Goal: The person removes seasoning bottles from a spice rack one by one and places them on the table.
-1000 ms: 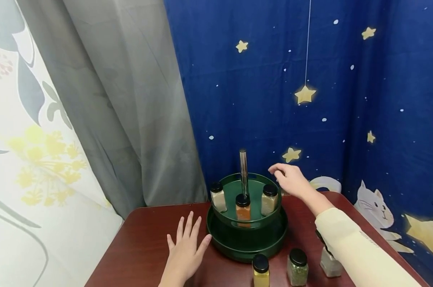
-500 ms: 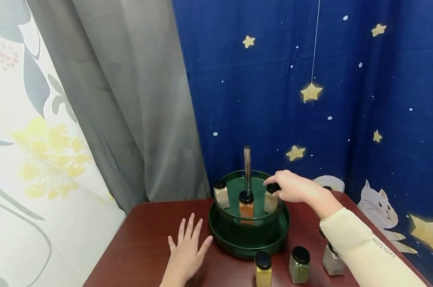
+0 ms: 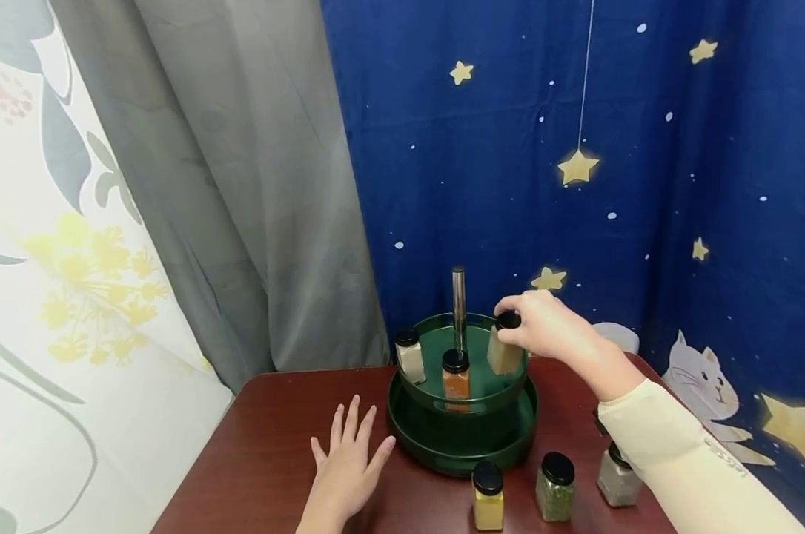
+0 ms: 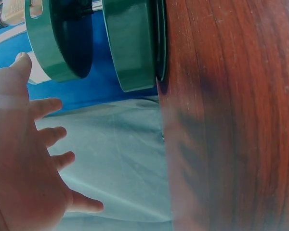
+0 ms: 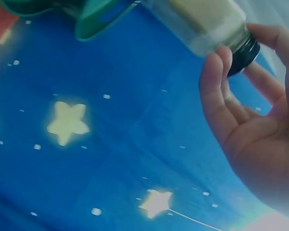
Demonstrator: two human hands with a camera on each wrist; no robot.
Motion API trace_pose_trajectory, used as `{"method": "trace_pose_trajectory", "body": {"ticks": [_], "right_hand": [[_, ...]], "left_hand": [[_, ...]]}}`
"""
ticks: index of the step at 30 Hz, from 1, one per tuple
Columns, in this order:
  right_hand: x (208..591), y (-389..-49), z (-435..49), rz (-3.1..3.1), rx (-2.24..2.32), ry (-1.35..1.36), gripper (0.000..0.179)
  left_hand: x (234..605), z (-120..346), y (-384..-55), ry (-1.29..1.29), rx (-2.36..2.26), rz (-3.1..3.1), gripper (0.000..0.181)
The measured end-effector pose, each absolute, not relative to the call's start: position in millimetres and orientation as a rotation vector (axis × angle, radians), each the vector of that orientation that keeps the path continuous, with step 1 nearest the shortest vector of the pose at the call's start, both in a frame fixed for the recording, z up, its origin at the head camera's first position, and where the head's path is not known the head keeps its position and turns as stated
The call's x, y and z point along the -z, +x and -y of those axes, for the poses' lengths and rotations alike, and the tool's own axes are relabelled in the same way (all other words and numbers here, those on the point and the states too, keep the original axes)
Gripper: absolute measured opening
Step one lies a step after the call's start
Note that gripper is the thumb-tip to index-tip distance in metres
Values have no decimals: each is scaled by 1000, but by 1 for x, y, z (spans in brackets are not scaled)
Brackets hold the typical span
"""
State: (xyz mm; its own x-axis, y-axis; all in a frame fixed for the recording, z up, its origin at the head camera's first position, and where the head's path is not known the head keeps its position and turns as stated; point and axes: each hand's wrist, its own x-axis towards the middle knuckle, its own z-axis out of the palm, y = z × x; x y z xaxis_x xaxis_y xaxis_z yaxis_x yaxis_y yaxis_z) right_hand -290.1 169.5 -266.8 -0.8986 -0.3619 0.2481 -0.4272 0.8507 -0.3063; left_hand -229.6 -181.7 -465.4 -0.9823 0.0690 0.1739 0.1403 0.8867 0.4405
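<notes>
My right hand [image 3: 551, 326] pinches a square glass spice jar [image 3: 504, 354] by its black lid, over the right side of the upper tier of a green two-tier round stand [image 3: 416, 449]. The right wrist view shows fingers and thumb around the lid, with pale powder inside the glass [image 5: 202, 21]. A jar of cream powder [image 3: 411, 361] stands at the left of that tier, and a jar of orange-red powder [image 3: 456, 383] at its front. My left hand [image 3: 347, 467] is spread, fingers straight, left of the stand above the table; it holds nothing.
In front of the stand, a yellow-powder jar [image 3: 488, 508], a green-herb jar [image 3: 554, 493] and a grey-white jar [image 3: 618, 482] stand on the red-brown table [image 3: 256, 452]. A metal post [image 3: 459, 304] rises from the stand's centre. Curtains hang behind.
My right hand has come in from the right, taken hold of the pale-powder jar by its lid and raised it slightly. My left hand has stayed spread in place.
</notes>
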Motion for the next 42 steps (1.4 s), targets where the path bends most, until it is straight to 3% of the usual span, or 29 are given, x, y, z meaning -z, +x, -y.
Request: {"method": "trace_pose_trajectory", "body": {"ticks": [10, 19, 32, 42], "right_hand": [[237, -244, -157, 2761, -631, 467, 34], [231, -198, -135, 2743, -652, 529, 33], [281, -186, -75, 2782, -724, 610, 19], [326, -187, -50, 2851, -840, 713, 23]], "left_hand": [[467, 179, -227, -168, 710, 2894, 81], [467, 177, -226, -161, 695, 2897, 81], [470, 173, -226, -164, 661, 2901, 81], [470, 171, -225, -156, 681, 2915, 79]]}}
